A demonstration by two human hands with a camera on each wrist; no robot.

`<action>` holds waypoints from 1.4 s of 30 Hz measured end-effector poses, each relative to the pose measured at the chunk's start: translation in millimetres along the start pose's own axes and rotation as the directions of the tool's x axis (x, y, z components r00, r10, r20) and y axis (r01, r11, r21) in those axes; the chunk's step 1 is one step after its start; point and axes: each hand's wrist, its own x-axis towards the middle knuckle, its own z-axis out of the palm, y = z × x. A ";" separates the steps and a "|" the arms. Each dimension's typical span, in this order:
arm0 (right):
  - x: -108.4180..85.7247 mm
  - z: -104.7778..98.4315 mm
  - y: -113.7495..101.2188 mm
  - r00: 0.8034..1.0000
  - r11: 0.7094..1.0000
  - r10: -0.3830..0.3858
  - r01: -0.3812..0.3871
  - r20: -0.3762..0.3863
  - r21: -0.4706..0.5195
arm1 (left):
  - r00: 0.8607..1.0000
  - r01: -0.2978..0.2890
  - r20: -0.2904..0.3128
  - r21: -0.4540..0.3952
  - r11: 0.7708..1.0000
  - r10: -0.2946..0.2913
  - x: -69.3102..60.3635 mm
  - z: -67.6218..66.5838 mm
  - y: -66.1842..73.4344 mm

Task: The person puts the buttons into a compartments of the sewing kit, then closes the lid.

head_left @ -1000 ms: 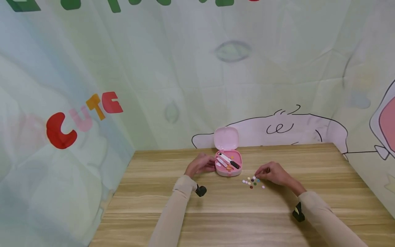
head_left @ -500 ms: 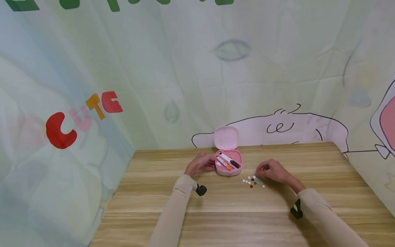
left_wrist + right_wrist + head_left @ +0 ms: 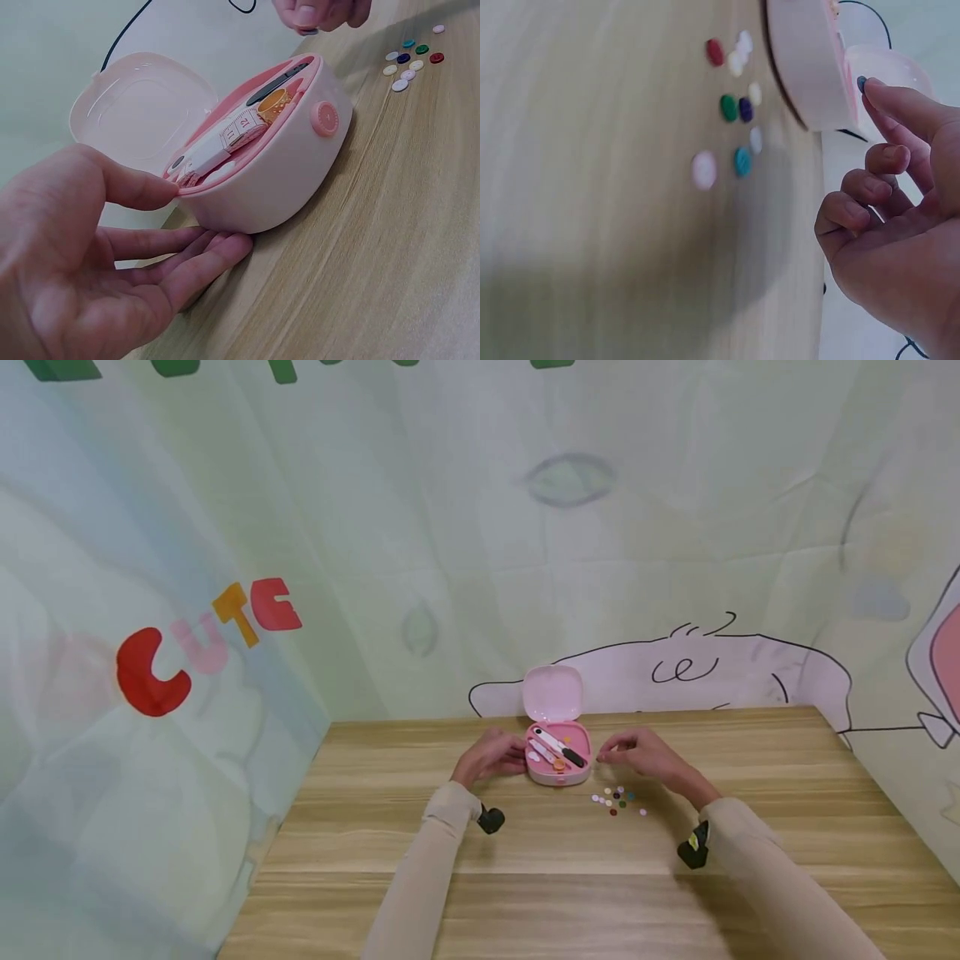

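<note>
Head view: pink box (image 3: 543,777) upright on wooden table (image 3: 570,893), at back edge, hinged lid (image 3: 552,693) swung up behind. Inside: long white tool (image 3: 558,746) with black handle, laid diagonally, plus round orange piece (image 3: 558,766) near front rim. At box's left wall: left hand (image 3: 495,754), in contact. Just beside right rim: right hand (image 3: 651,755), thumb and fingertip together; pinched item too small to make out from here. On table, in front of box and off to its right: loose buttons (image 3: 622,805) in a cluster. On forearms: beige sleeves (image 3: 420,868), black wrist device (image 3: 491,820) at each cuff. Behind table: pale printed backdrop (image 3: 375,527), CUTE lettering at left.

Right wrist view: pinching small dark button (image 3: 862,84) at right thumb tip; opposing finger mostly hidden. Other fingers bent toward palm. Held button seen against lid, well apart from loose ones. Loose colours: teal, green, dark blue, red, pink, white, cream; a bit blurred. Box cut off at top of frame.

Left wrist view: holding box by left side with left hand, thumb on rim, fingertips low on wall near table. Can't tell if any reach under base. In box: measuring tape (image 3: 244,131) printed 11 and 12, next to orange piece. On front wall: round pink latch (image 3: 325,118). At top edge: right fingertips beyond box, dark sliver of button showing between.
</note>
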 end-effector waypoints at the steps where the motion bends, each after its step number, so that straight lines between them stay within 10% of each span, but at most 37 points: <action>1: 2.5 0.9 -1.8 1.000 1.000 0.018 -0.018 -0.001 0.013 | 1.000 -0.002 0.001 0.001 1.000 0.002 0.0 -0.2 -0.2; 24: 37.0 12.0 -25.8 0.990 0.989 0.140 -0.140 0.006 0.036 | 1.000 -0.009 -0.002 -0.010 1.000 0.009 -0.8 1.4 -0.8; 42: 31.8 4.9 -14.0 0.998 0.994 0.060 -0.061 0.009 0.088 | 1.000 -0.010 0.002 -0.024 1.000 0.010 0.0 1.4 0.0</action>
